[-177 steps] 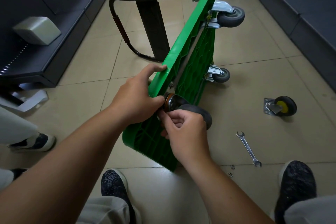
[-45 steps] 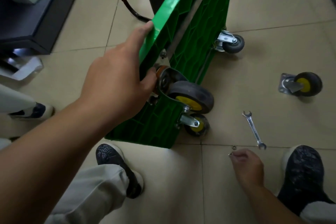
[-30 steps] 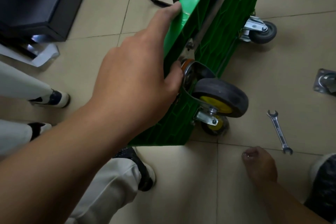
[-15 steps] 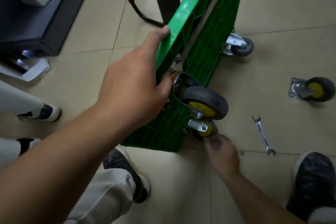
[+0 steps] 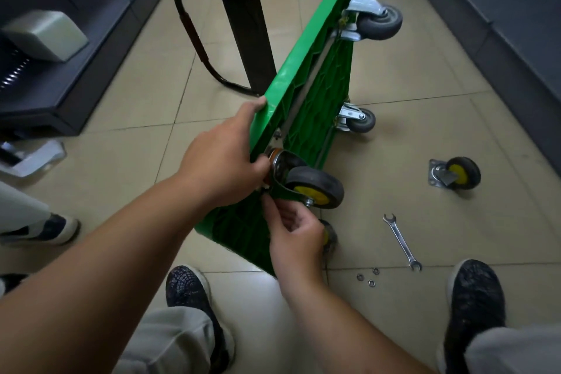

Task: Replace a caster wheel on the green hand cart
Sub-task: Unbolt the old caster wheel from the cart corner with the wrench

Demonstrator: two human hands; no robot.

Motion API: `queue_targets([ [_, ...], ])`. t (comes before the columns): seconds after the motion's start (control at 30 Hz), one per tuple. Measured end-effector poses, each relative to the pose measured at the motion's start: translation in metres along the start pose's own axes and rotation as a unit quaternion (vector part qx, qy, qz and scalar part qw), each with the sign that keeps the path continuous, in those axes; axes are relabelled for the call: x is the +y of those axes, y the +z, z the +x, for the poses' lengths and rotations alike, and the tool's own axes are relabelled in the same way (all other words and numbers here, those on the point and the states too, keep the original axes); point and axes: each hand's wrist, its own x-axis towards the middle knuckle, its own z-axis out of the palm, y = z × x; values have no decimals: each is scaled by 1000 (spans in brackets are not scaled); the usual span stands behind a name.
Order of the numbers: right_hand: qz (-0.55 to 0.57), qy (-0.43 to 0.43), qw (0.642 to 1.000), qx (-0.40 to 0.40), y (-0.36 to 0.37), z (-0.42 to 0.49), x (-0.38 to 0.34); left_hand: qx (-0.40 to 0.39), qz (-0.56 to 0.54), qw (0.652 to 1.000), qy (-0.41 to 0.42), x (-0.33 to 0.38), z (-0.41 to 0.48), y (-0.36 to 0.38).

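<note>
**wobblywheels:** Sanity check? The green hand cart (image 5: 306, 118) is tipped up on its long edge. My left hand (image 5: 221, 167) grips the top rim, thumb pushed against the mount of the yellow-hubbed caster (image 5: 315, 188) just below it. The right hand (image 5: 294, 231) is tucked right under that mount with its fingers curled. You can't tell from here whether it's pinching a nut or just feeling for a bolt, because the knuckles hide it.

**boltbin:** My guess is that caster isn't tightened and mostly sits there on thumb pressure. If the left hand slackens, the plate could slip off its holes, or the whole cart flops over — it's balanced on one edge.

**wobblywheels:** And the small stuff?

**boltbin:** The washers (image 5: 368, 278) are loose on the tile off to the right of your right hand, with the wrench (image 5: 402, 241) just past them. They're easy to kick with a shoe, and a fumbled nut would roll. The loose caster (image 5: 455, 173) further right looks near identical — don't mix them up. Start the threads by finger, or I'd bet they cross.
</note>
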Motion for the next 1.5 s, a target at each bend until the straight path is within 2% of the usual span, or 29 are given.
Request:
queue_targets([
  [0.13,66,73,995,14,8,0,1,14,-7,1000,-2,-2,0,5],
  [0.33,129,109,984,56,19,5,-1,22,-23,999,-9,-4,0,7],
  [0.83,127,29,991,7,15,-2,7,11,-38,999,-24,-4,-1,7],
  [0.93,145,63,987,22,16,0,3,12,-34,999,-25,-3,-2,6],
  [1.07,161,151,974,42,22,3,-3,11,-36,999,-25,-3,-2,6],
  [1.13,157,160,974,39,23,3,-3,12,-36,999,-25,-3,-1,6],
  [1.23,147,141,978,43,20,4,-2,14,-36,999,-26,-2,-2,6],
  [1.4,127,64,989,29,16,1,5,13,-37,999,-28,-1,-2,6],
  [1.5,137,54,989,35,18,-3,8,10,-37,999,-32,-1,-3,6],
])
